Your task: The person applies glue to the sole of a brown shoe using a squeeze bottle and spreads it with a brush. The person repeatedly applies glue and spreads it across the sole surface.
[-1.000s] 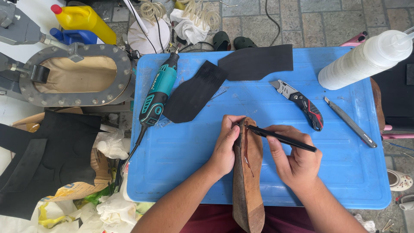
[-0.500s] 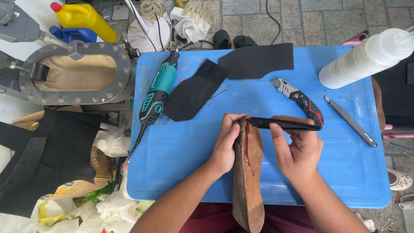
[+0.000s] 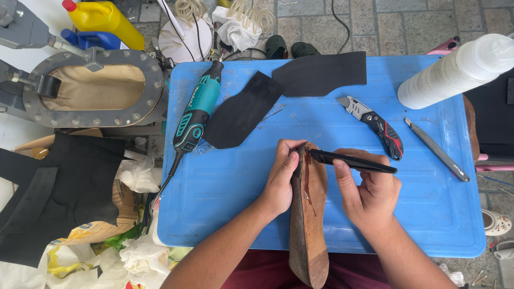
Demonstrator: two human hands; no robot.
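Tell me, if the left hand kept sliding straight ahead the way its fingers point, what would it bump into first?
Probably the dark rubber sheet lying just beyond the left hand, which grips the toe of the brown shoe sole. Only bare blue table shows between them; depth is hard to judge.

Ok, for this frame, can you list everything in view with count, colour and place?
shoe sole: 1, brown, centre front
slim tool: 1, black, tip at the sole's toe
rotary tool: 1, teal, table left
rubber sheets: 2, black, table top
folding knife: 1, black-red, table right
slim cutter: 1, grey, far right
squeeze bottle: 1, white, upper right
table: 1, blue
jug: 1, yellow, upper left
left hand: steadies sole
right hand: holds slim tool
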